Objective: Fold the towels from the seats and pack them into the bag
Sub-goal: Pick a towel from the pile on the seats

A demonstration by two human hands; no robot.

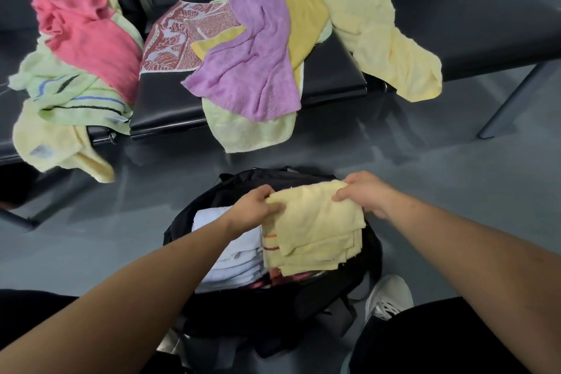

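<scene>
While left hand [258, 209] and right hand [364, 194] pinch it, folded towel [315, 225] overlies bag [243, 307]

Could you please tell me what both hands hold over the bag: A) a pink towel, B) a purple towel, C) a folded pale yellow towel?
C: the left hand and right hand grip the folded pale yellow towel by its far corners above the black bag.

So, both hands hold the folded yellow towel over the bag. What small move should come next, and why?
Probably lower the folded yellow towel into the right side of the black bag, next to the stack of white towels. The towel is already folded, the left hand and the right hand pinch its far corners, and it is right over that open side.
</scene>
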